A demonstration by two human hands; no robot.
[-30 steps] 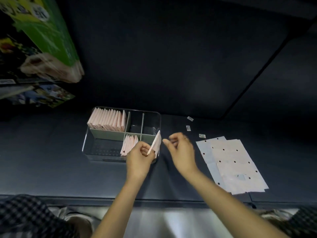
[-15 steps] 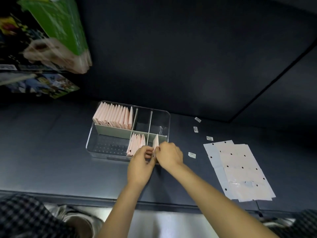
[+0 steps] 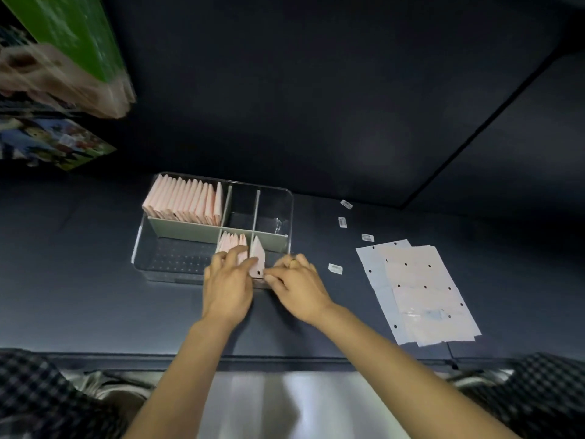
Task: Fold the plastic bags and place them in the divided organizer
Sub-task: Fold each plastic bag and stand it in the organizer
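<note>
Dark tabletop (image 3: pixel 95 296), both hands at organizer (image 3: pixel 139 248), left hand (image 3: pixel 226 285) fingers spread, right hand (image 3: pixel 296 285) grip hidden, folded bag (image 3: pixel 257 259) btwn.

The left hand (image 3: pixel 228 285) covers the near ends of the folded bags (image 3: pixel 232 243). The grip on the upright folded bag (image 3: pixel 257 259) cannot be resolved. At 10 o'clock, the green package (image 3: pixel 68 33) is blurred and cut off by the frame. The small labels (image 3: pixel 335 268) at 2 o'clock are unreadable.

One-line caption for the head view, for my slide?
Both hands seat a folded pink bag in the clear divided organizer.
</note>
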